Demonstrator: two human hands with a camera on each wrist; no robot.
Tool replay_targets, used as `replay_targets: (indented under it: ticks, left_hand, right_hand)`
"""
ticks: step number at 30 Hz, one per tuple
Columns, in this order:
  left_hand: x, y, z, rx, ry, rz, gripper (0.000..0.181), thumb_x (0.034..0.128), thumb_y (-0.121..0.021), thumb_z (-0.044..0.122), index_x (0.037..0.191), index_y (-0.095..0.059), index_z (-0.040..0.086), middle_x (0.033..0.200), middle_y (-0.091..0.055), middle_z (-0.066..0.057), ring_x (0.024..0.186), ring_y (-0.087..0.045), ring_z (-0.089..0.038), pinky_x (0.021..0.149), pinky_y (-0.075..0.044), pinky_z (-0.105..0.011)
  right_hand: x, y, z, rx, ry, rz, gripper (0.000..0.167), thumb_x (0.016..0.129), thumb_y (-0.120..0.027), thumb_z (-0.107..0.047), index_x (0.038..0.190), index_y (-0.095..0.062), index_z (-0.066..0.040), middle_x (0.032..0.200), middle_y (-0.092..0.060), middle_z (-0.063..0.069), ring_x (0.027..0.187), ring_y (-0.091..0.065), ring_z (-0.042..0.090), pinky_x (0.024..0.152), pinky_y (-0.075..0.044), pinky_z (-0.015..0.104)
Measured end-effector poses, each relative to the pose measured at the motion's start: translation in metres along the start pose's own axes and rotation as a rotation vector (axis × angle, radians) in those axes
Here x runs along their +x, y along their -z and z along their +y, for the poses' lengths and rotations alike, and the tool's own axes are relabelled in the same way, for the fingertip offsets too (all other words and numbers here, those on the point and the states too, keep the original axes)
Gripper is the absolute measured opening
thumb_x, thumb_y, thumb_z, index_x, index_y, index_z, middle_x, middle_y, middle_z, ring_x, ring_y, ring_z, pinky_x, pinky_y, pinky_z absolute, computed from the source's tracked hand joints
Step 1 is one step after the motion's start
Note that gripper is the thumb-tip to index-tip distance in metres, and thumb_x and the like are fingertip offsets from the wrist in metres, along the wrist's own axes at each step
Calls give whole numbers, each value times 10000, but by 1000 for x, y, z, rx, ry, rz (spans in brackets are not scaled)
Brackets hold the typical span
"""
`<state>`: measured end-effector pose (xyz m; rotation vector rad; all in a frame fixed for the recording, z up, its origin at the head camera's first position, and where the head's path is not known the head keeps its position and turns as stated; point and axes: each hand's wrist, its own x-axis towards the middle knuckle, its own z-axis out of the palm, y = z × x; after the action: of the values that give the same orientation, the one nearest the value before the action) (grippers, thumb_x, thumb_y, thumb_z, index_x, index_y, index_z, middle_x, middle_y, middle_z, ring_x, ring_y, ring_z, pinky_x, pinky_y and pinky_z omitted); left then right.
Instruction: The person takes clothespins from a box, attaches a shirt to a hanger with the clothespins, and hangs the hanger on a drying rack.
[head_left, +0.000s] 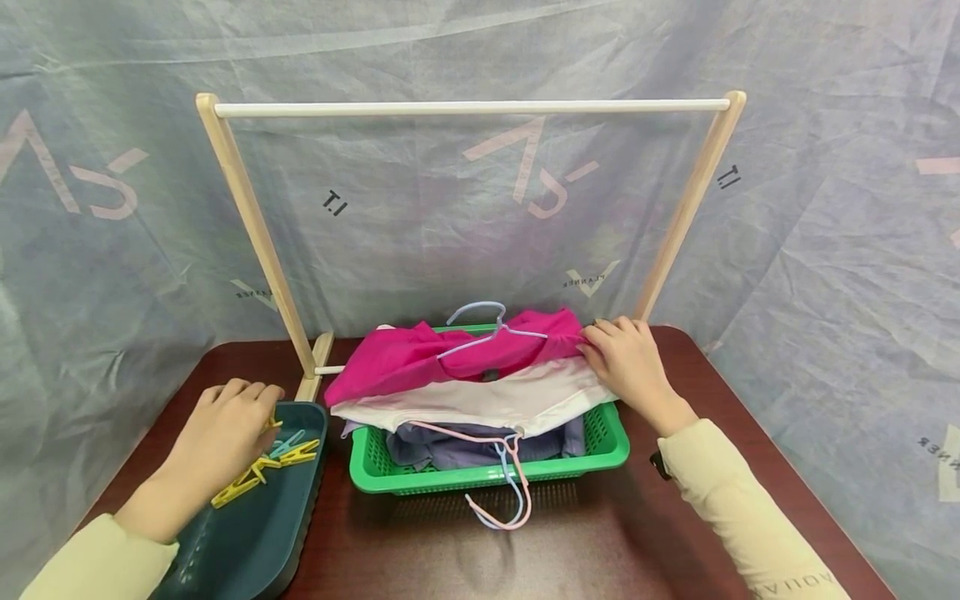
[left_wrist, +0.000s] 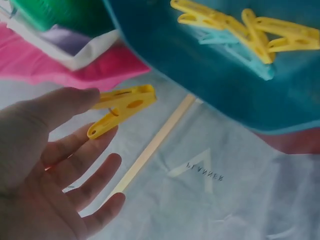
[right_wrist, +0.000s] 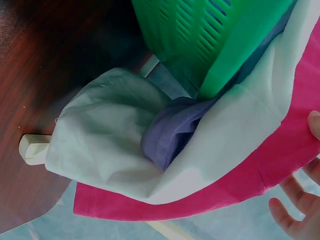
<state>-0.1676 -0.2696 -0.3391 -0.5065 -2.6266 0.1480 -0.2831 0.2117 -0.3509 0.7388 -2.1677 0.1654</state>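
Note:
My left hand (head_left: 228, 429) is above the dark blue bin (head_left: 281, 542), pinching a yellow clothespin (left_wrist: 125, 102) between thumb and fingers. Several yellow and teal clothespins (head_left: 296, 452) lie in the bin below. At the right end of the pink shirt (head_left: 397, 360), my right hand (head_left: 630, 362) pinches the fabric edge, its thumb on top in the right wrist view. A pale blue hanger (head_left: 495, 335) sits at the shirt's neckline. Under the shirt is a white garment (head_left: 457, 402), with a pink hanger (head_left: 522, 483) and another blue one hooked toward me.
A green basket (head_left: 427, 482) under the clothes holds a purple-grey garment (head_left: 480, 448). Behind it stands a wooden rack with a white top bar (head_left: 472, 108). Grey printed sheeting (head_left: 450, 225) surrounds the dark red table (head_left: 405, 550).

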Motion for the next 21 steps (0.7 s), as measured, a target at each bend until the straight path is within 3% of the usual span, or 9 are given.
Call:
replay_targets:
  ticks: [10, 21]
  left_hand:
    - [19, 18, -1, -91, 12, 106, 410, 569, -814, 82, 924, -616, 29, 873, -645, -129, 907, -509, -342, 739, -376, -521]
    - [40, 23, 19, -159, 57, 177, 366, 645, -786, 115, 947, -588, 62, 911, -644, -136, 915, -519, -346, 768, -382, -535]
  right_hand:
    - [6, -3, -2, -1, -33, 2, 122, 774, -700, -186, 844, -653, -98, 774, -662, 59, 722, -532, 282, 676, -387, 432]
    - [10, -7, -1, 7, -81, -17, 132, 796, -682, -203, 858, -649, -90, 799, -675, 66, 711, -525, 285, 582, -354, 395]
